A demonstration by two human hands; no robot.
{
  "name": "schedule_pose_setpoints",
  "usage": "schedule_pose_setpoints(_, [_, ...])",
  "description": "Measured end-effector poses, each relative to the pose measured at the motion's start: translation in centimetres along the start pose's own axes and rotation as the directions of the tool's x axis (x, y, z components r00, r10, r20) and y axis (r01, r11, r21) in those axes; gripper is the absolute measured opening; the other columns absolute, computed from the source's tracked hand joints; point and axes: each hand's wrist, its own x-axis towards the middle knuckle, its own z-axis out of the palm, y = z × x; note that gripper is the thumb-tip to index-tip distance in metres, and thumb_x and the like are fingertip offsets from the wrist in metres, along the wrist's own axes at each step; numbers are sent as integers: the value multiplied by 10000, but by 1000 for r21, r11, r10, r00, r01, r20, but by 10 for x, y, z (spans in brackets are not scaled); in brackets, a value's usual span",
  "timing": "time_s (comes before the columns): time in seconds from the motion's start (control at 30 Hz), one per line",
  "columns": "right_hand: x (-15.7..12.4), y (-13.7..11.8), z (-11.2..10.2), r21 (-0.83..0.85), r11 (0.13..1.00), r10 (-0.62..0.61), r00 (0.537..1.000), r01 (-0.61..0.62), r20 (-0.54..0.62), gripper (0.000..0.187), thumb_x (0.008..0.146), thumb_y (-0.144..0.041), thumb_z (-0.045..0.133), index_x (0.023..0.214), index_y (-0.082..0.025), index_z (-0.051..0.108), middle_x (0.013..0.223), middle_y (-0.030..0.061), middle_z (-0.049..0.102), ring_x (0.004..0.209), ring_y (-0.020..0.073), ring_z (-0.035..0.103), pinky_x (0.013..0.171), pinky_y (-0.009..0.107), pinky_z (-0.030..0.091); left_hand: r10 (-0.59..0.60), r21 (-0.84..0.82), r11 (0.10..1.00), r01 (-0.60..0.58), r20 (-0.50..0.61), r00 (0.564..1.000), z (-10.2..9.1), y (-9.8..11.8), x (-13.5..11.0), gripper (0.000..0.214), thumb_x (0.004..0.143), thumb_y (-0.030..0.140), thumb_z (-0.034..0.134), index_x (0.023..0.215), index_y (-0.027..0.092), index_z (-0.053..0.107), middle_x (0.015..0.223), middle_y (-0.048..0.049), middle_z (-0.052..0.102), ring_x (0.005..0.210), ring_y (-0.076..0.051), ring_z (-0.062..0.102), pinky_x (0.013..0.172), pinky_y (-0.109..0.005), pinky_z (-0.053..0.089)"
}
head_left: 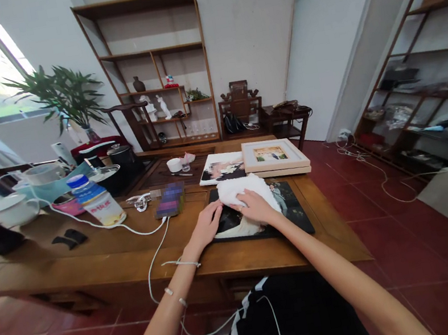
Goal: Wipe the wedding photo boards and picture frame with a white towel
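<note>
Wiping looks to be under way, and prob. mid-way, on the dark photo panel (292,201), which lies flat on the table (179,254) near its front edge, right before the person. 1 white cloth (241,184) sits bunched on the upper-middle part of it. The R hand (256,208) is on top of the cloth, fingers part-bent and pressing down; can't tell if they pinch a fold. The L hand (209,223) rests at the panel's L edge, fingers stretched out near the cloth, nothing seen clasped in it. Progress: the cloth is down on the surface, so that much is set up; the lower-L area & R end are out from under it, but whether they've been wiped can't be told, nor what's beneath the cloth. Judging by the cloth's position, the job on this 1 isn't finished. Just behind, 1 white-edged photo (218,170) lies beside a stack of approx. 2 light-wood frames (276,168), neither hand on them; done or pending, can't say. Off to the L: a phone (171,200) w/ a white cable (124,229), then a blue-capped bottle (100,203). In the bkgd, a shelf unit (207,66) & a carved chair (239,92).
</note>
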Motion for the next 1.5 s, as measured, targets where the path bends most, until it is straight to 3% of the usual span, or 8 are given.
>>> schedule_pose_setpoints(0.63, [-45, 71, -34, -89, 973, 206, 975, -213, -78, 301, 891, -384, 403, 742, -197, 585, 793, 57, 642, 886, 218, 557, 824, 288, 361, 12, 7, 1000, -12, 9, 1000, 0, -2, -1, 322, 905, 330, 379, 1042, 169, 622, 1145, -84, 627, 1150, -192, 522, 1018, -391, 380])
schedule_pose_setpoints(0.83, [-48, 63, -29, -125, 970, 197, 974, -210, -110, 226, 869, -324, 442, 767, -195, 596, 809, 70, 641, 970, 239, 537, 869, 316, 351, 12, 22, 1000, -12, 10, 1000, 0, -1, -1, 306, 896, 323, 396, 1041, 176, 622, 1145, -85, 624, 1146, -198, 525, 1012, -397, 387])
schedule_pose_setpoints(0.93, [-60, 43, -27, -128, 979, 145, 984, -157, -100, 177, 846, -280, 474, 753, -199, 600, 885, 71, 656, 972, 226, 542, 919, 329, 337, 22, 26, 999, -22, 7, 1000, 0, -1, -1, 298, 893, 315, 402, 1038, 173, 621, 1145, -87, 623, 1145, -199, 525, 1014, -399, 385])
schedule_pose_setpoints(1.07, [-81, 6, -23, -69, 998, -1, 997, -4, -75, 132, 833, -269, 503, 791, -211, 613, 1195, 69, 579, 1116, 208, 484, 1017, 353, 269, 31, 26, 999, -31, -1, 1000, 0, -2, -2, 294, 891, 317, 406, 1043, 181, 618, 1146, -84, 622, 1137, -198, 531, 1013, -403, 386])
schedule_pose_setpoints(1.17, [-87, -10, -22, 7, 997, -70, 997, 71, -37, 146, 843, -282, 496, 801, -216, 619, 1250, 77, 542, 1137, 212, 478, 1030, 381, 260, 23, 27, 999, -23, 4, 1000, 0, -1, -2, 299, 890, 324, 408, 1040, 178, 621, 1162, -93, 613, 1136, -201, 531, 1012, -407, 387])
schedule_pose_setpoints(1.3, [-79, -1, -24, 3, 1000, 30, 1000, -30, 2, 210, 853, -351, 487, 804, -203, 626, 1075, 98, 627, 1092, 244, 504, 944, 377, 340, 17, 22, 1000, -17, 2, 1000, -1, 1, -2, 297, 888, 326, 411, 1041, 183, 621, 1168, -90, 610, 1131, -204, 535, 1008, -420, 387])
schedule_pose_setpoints(1.5, [-53, 44, -29, -95, 985, 144, 989, -145, -13, 249, 874, -367, 450, 804, -191, 612, 898, 87, 641, 1028, 247, 516, 846, 299, 358, 12, 17, 1000, -12, 13, 1000, -1, 1, -1, 291, 887, 318, 412, 1031, 180, 624, 1157, -88, 614, 1139, -197, 529, 1014, -402, 383])
